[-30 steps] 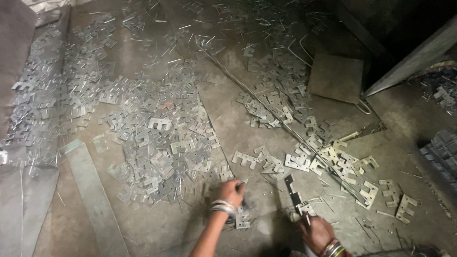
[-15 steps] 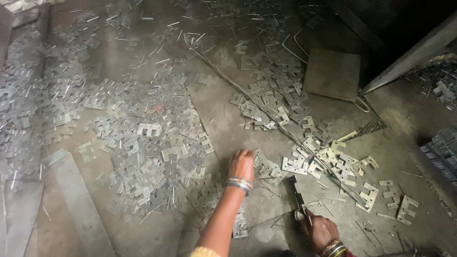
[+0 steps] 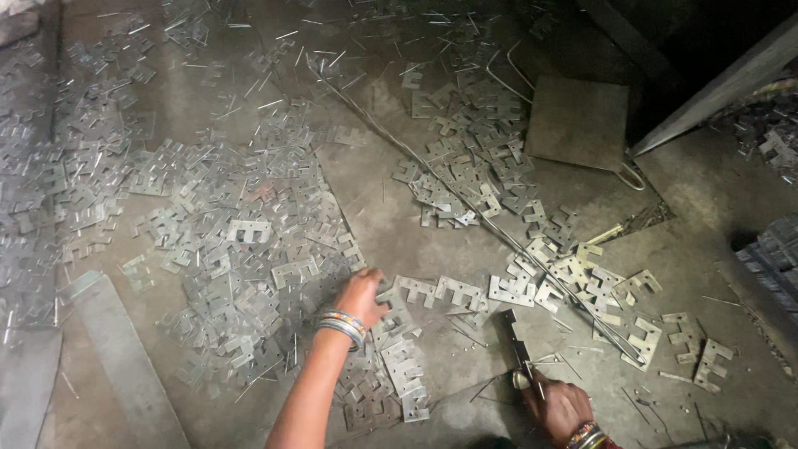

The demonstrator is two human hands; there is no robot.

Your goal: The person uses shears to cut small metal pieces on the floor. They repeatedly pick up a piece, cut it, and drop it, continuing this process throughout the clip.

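My left hand [image 3: 362, 293], bangles at the wrist, reaches out over the floor and rests on flat E-shaped metal stampings [image 3: 249, 249] at the edge of a big scattered pile. Its fingers press on a plate; whether they grip it I cannot tell. My right hand [image 3: 562, 406] is low at the bottom edge, closed around the base of a dark narrow metal bar [image 3: 510, 334] that points away from me. A short row of plates [image 3: 449, 291] lies between the two hands.
More plates spread at the centre right [image 3: 465, 175] and far left. A long thin wire rod [image 3: 465, 199] runs diagonally across them. A square flat slab [image 3: 579, 121] lies at upper right, a long grey strip [image 3: 125, 357] at lower left.
My left hand has reached forward and leftward from beside my body onto the plate pile. My right hand stays put on the bar. The view has shifted slightly.
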